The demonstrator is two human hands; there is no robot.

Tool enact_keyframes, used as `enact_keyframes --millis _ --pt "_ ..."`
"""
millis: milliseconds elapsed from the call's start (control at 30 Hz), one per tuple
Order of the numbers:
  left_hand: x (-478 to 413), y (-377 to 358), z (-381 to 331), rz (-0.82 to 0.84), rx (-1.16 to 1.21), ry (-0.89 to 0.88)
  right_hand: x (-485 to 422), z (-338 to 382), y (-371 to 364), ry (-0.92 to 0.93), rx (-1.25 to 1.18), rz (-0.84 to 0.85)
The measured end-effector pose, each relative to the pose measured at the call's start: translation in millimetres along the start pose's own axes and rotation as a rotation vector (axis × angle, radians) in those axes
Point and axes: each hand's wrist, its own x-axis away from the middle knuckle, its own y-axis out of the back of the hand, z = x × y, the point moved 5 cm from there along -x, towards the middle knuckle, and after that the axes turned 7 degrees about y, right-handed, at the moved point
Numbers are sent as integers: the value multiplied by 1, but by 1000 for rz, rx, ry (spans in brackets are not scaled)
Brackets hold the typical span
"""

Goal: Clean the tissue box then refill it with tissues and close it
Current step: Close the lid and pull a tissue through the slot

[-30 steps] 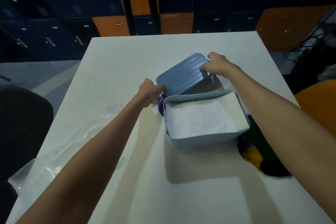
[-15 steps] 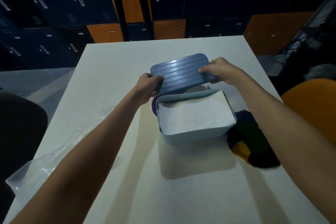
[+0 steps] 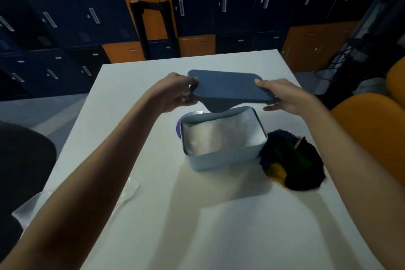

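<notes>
Since half a second ago the lid (image 3: 230, 87) has risen off the table (image 3: 219, 226) and tipped flatter, so its ribbed face no longer shows clearly. It hangs in the air at 12 o'clock from the tissue box (image 3: 225, 156), over the box's far rim and not touching it. The hands are apart, one at each short end of the lid. The left hand (image 3: 178, 94) grips the 9 o'clock end with curled fingers, and the right hand (image 3: 285, 97) pinches the 3 o'clock end, thumb on top and fingers underneath.

The pale blue tissue box stands upright and open near the middle of the white table. A stack of white tissues (image 3: 221, 136) fills it almost to the rim. A round purple object (image 3: 180, 126) peeks out just beside the box at 10 o'clock, mostly hidden behind its wall. At 3 o'clock from the box, touching or nearly touching its corner, lies a crumpled dark cloth (image 3: 291, 160) with yellow and green patches. Clear plastic wrap (image 3: 125, 193) lies on the table at 8 o'clock from the box, under the left forearm. Beyond the table's far edge stands a wall of dark blue and orange lockers (image 3: 197, 6), and an orange chair (image 3: 368, 129) sits off the table at 3 o'clock.
</notes>
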Motion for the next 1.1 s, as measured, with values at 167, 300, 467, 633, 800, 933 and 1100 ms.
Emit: enact_keyframes --millis 167,300,467,633,800,933,1100 --pt "29 -22 23 46 1 39 31 -48 6 -71 -144 44" --pt "38 -27 37 9 -77 30 43 -61 1 -78 -191 49" --pt "45 -21 51 -81 -170 20 53 -53 -9 -25 -155 99" --pt "51 -12 63 -162 -187 17 57 -46 -16 15 -49 127" --pt "56 -7 67 -244 -177 9 58 -39 -19 24 30 123" --pt "59 -6 71 -271 -198 -2 58 -40 -23 6 78 131" --pt "58 5 75 -238 -225 63 58 -39 -29 -4 114 149"
